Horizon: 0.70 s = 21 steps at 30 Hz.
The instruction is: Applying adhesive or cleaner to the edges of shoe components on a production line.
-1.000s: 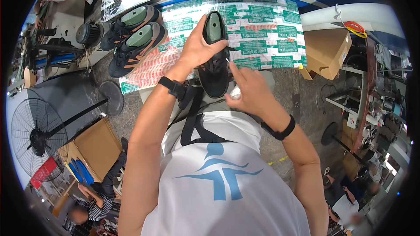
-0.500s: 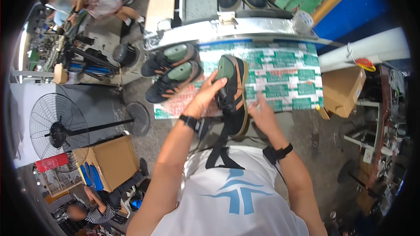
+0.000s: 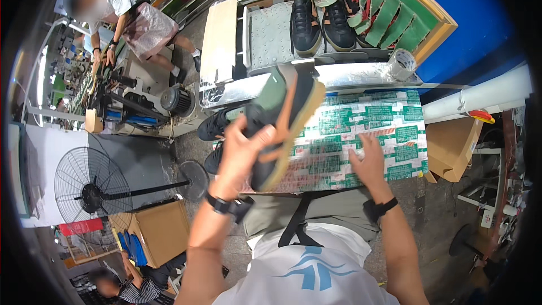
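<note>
My left hand (image 3: 240,152) is closed around a black sneaker (image 3: 289,114) with orange stripes and a tan sole. It is tilted in the air over the worktable, toe toward me, with a green form (image 3: 266,95) filling its opening. My right hand (image 3: 370,161) holds nothing; its fingers are spread over the table's green-and-white patterned cover (image 3: 389,116). Behind the held sneaker, at the table's left end, sit other black shoes (image 3: 212,127), partly hidden by the sneaker and my left hand.
Beyond the table, a conveyor bed (image 3: 271,28) carries black sneakers (image 3: 305,25) beside hanging green strips (image 3: 389,14). A tape roll (image 3: 402,63) sits on its foil-covered edge. A cardboard box (image 3: 454,144) stands right, a fan (image 3: 93,191) left. Two people are at the left.
My left hand has raised the sneaker leftward and tilted it, covering part of the shoes on the table. My right hand has moved right, away from it. The whole view has shifted.
</note>
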Tool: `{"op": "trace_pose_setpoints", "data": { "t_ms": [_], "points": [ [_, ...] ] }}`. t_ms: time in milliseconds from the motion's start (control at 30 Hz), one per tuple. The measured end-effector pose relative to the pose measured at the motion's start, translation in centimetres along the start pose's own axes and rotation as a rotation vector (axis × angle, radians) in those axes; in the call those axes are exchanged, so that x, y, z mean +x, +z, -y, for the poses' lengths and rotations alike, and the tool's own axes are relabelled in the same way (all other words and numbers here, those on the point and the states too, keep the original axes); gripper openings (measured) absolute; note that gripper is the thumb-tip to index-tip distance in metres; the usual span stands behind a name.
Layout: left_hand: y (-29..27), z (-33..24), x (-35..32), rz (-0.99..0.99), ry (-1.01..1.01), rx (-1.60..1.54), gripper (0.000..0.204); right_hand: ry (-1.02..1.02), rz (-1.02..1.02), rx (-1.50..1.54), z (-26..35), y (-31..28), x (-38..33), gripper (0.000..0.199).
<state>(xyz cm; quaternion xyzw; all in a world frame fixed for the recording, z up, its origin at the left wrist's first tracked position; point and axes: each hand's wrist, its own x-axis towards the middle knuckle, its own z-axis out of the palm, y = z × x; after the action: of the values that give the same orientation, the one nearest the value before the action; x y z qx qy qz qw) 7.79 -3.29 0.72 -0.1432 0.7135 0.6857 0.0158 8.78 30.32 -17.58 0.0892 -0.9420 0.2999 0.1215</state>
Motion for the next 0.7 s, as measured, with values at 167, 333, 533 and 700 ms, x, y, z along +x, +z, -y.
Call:
{"op": "trace_pose_setpoints", "data": {
  "t_ms": [167, 333, 533, 700],
  "points": [
    [-7.7, -6.7, 17.1, -0.125, 0.477, 0.901, 0.066, 0.010, 0.056, -0.143, -3.4, 1.8, 1.4, 0.051],
    [-13.5, -3.9, 33.7, -0.152, 0.429, 1.377, 0.072, -0.082, -0.032, -0.135, -3.5, 1.9, 1.6, 0.044],
    [-4.4, -0.2, 39.7, -0.115, 0.612, 1.285, 0.090, -0.041, -0.006, -0.133, -4.5, 2.4, 1.1, 0.047],
    [10.3, 3.5, 43.0, 0.100, 0.175, 0.477, 0.077, -0.062, 0.002, -0.117, -4.4, 2.4, 1.5, 0.046]
  ]
}}
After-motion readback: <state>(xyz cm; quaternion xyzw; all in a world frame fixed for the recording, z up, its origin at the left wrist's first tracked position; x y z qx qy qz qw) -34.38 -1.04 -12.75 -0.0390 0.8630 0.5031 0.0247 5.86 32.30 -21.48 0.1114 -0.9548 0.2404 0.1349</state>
